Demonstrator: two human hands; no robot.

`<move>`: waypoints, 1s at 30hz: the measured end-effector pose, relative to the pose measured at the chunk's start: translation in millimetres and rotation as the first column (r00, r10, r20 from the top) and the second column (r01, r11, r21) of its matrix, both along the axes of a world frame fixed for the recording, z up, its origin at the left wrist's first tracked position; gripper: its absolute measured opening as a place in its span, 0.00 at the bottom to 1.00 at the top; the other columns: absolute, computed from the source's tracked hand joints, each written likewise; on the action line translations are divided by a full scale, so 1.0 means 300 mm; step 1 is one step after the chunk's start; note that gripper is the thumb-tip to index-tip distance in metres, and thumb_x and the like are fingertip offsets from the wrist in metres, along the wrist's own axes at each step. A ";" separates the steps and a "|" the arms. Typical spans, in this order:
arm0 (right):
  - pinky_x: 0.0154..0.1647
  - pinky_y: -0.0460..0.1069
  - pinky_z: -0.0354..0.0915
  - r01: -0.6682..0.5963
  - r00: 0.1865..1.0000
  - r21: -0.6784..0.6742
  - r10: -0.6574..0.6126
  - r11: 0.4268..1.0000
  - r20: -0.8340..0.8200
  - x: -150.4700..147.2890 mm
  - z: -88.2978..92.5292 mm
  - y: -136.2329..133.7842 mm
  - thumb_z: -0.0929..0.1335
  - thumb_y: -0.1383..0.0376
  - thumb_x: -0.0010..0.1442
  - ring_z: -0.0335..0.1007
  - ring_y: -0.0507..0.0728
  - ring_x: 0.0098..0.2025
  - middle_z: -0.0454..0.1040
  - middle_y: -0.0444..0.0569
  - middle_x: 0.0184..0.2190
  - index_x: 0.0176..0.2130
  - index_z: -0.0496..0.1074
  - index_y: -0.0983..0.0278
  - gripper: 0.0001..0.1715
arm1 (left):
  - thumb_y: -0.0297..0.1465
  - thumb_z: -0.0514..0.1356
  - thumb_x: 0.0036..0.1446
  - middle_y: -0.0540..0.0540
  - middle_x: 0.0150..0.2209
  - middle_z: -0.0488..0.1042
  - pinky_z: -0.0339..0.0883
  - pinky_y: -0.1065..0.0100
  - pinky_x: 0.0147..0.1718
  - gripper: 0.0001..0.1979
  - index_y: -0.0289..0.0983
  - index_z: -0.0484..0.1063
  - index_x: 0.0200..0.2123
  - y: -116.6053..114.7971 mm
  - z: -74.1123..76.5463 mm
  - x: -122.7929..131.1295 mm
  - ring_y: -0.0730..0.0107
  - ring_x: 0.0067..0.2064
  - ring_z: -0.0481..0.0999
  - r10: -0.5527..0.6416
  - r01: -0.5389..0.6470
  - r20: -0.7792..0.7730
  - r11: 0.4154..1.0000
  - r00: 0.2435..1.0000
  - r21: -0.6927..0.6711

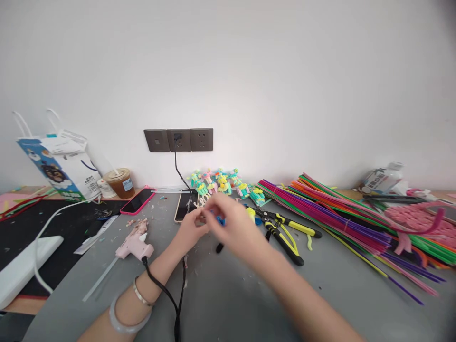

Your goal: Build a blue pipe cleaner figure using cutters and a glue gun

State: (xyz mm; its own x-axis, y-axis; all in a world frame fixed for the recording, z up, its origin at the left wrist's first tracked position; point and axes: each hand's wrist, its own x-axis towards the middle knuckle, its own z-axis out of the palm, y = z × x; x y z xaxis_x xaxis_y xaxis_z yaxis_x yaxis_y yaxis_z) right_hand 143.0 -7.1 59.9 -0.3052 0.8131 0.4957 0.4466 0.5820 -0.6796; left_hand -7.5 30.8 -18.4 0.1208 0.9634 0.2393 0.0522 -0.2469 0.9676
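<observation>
My left hand (192,231) and my right hand (235,227) meet above the middle of the grey mat, fingers pinched together. Whatever they pinch is hidden by the fingers, and the right hand is slightly blurred. A cream-coloured coil (202,198) shows just beyond the fingertips; I cannot tell whether it is held or lies behind. Part of a blue item (221,221) peeks out behind my right hand, close to a yellow piece (252,214). Pliers with black and yellow handles (285,237) lie to the right. A pink glue gun (134,245) rests left of my left forearm.
Several pastel figures (223,180) stand by the wall. Bundles of coloured pipe cleaners (342,223) spread across the right side. A phone (181,209), a pink-cased phone (138,202), an iced drink (121,184) and a paper bag (60,166) sit leftward. The black cable (167,289) crosses the mat.
</observation>
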 end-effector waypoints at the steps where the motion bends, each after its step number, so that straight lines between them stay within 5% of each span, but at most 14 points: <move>1: 0.33 0.48 0.61 0.026 0.999 -0.018 -0.027 1.000 -0.043 0.060 -0.015 0.030 0.63 0.69 0.61 0.64 0.54 0.30 0.69 0.45 0.29 0.33 0.67 0.62 0.05 | 0.33 0.70 0.47 0.45 0.34 0.78 0.71 0.68 0.27 0.11 0.36 0.77 0.34 -0.004 0.006 0.001 0.64 0.32 0.77 -0.037 0.037 -0.018 0.999 0.999 -0.023; 4: 0.27 0.48 0.56 0.113 0.971 -0.124 -0.136 0.986 -0.198 0.188 -0.113 0.124 0.66 0.61 0.61 0.58 0.52 0.24 0.64 0.42 0.24 0.32 0.67 0.62 0.08 | 0.35 0.68 0.50 0.43 0.37 0.78 0.70 0.69 0.30 0.13 0.35 0.76 0.38 -0.014 0.021 0.001 0.64 0.36 0.77 -0.085 0.075 -0.089 0.990 0.992 -0.117; 9: 0.27 0.48 0.59 0.000 0.904 -0.307 -0.131 0.952 -0.408 0.230 -0.248 0.204 0.70 0.49 0.56 0.62 0.52 0.26 0.68 0.44 0.25 0.30 0.69 0.64 0.20 | 0.38 0.67 0.51 0.42 0.39 0.77 0.70 0.67 0.34 0.15 0.36 0.75 0.39 -0.015 0.021 -0.004 0.61 0.42 0.76 -0.080 0.064 -0.106 0.987 0.991 -0.147; 15: 0.28 0.47 0.60 -0.166 0.915 -0.332 0.019 0.929 -0.403 0.184 -0.213 0.152 0.71 0.50 0.57 0.63 0.52 0.28 0.69 0.44 0.26 0.30 0.71 0.63 0.19 | 0.37 0.67 0.53 0.42 0.41 0.78 0.72 0.66 0.37 0.14 0.36 0.75 0.40 -0.017 0.016 -0.010 0.60 0.44 0.77 -0.115 0.098 -0.098 0.982 0.989 -0.161; 30: 0.27 0.47 0.56 -0.181 0.931 -0.375 0.036 0.909 -0.362 0.180 -0.211 0.126 0.71 0.51 0.57 0.59 0.51 0.26 0.67 0.43 0.25 0.31 0.70 0.63 0.18 | 0.39 0.68 0.53 0.41 0.41 0.81 0.73 0.63 0.40 0.16 0.36 0.78 0.43 -0.026 0.040 -0.004 0.57 0.43 0.80 -0.151 0.133 -0.105 0.977 0.983 -0.164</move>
State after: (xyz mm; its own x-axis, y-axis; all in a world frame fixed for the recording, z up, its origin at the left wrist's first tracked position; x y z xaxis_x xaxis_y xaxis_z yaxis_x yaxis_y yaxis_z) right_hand 197.0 30.5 -3.4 -0.2746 0.9340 0.2286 0.0962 0.2632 -0.9599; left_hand -8.6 23.0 -6.3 0.2770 0.9588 0.0639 0.1417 -0.1065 0.9842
